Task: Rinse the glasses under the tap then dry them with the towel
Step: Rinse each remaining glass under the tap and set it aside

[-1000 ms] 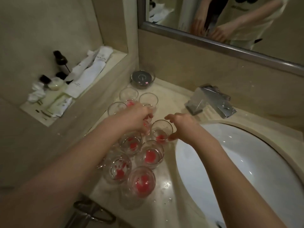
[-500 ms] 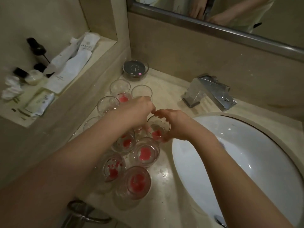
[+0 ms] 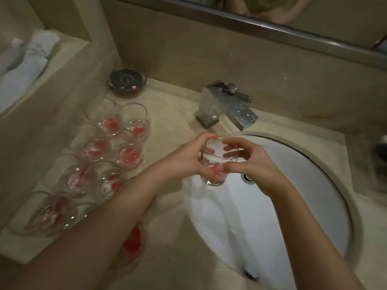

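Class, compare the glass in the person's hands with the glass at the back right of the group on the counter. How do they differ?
1. The held glass hangs over the sink; the back glass stands on the counter.
2. The left hand and right hand grip the held glass; nothing touches the back glass.
3. The held glass tilts; the back glass stands upright.
Both are clear tumblers with something red inside.

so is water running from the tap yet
No, no stream leaves the tap; the glass is held over the sink by the left hand and the right hand.
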The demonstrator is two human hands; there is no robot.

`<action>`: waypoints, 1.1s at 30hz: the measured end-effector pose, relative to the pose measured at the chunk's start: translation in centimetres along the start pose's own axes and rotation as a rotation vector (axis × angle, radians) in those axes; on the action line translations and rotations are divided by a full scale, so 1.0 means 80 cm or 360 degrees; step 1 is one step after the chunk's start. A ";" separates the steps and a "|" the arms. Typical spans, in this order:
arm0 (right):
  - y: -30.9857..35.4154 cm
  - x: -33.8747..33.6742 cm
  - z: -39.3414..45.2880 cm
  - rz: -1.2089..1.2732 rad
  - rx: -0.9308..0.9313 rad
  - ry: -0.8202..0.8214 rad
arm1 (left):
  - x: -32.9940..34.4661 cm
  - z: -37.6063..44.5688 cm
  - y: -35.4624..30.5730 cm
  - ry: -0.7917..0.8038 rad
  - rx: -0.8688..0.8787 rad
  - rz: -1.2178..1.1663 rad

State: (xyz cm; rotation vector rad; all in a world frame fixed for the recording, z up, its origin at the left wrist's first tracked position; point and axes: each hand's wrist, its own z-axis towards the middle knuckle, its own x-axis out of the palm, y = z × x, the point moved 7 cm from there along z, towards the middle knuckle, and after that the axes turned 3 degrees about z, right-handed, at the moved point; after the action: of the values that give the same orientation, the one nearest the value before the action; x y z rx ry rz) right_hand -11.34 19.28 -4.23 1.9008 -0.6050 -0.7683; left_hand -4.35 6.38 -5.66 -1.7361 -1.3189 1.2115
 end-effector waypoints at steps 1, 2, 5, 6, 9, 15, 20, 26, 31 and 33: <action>-0.008 -0.007 -0.002 0.0069 0.0013 -0.0035 | 0.010 0.006 0.001 -0.0020 0.0005 -0.0119; -0.016 -0.013 -0.004 0.0124 0.0020 -0.0057 | 0.020 0.012 0.002 -0.0040 0.0012 -0.0221; -0.036 -0.027 -0.007 0.0241 0.0043 -0.0044 | 0.041 0.023 0.009 -0.0156 -0.0013 -0.0461; -0.043 -0.032 -0.006 0.0301 0.0055 -0.0028 | 0.046 0.026 0.013 -0.0212 -0.0030 -0.0534; -0.056 -0.060 0.003 0.0545 0.0096 -0.0201 | 0.060 0.031 0.033 -0.0329 -0.0162 -0.0737; -0.024 -0.103 0.057 0.0777 -0.0063 -0.0670 | 0.081 0.035 0.053 -0.0446 -0.0376 -0.1193; 0.014 -0.094 0.114 0.0503 -0.0244 -0.0535 | 0.081 0.046 0.048 -0.0520 -0.0348 -0.1205; 0.032 -0.092 0.143 0.0153 -0.0482 -0.0589 | 0.077 0.059 0.045 -0.0476 -0.0318 -0.1229; 0.027 -0.097 0.156 0.0228 -0.0458 -0.0567 | 0.077 0.064 0.038 -0.0473 -0.0307 -0.1228; 0.026 -0.101 0.160 0.0249 -0.0449 -0.0547 | 0.077 0.066 0.036 -0.0490 -0.0302 -0.1250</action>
State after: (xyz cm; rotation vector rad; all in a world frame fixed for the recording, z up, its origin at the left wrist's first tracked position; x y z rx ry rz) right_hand -26.33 16.39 -4.63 1.4566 -0.8007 -1.0291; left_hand -7.77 11.15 -11.94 -0.9655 -2.0841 0.9144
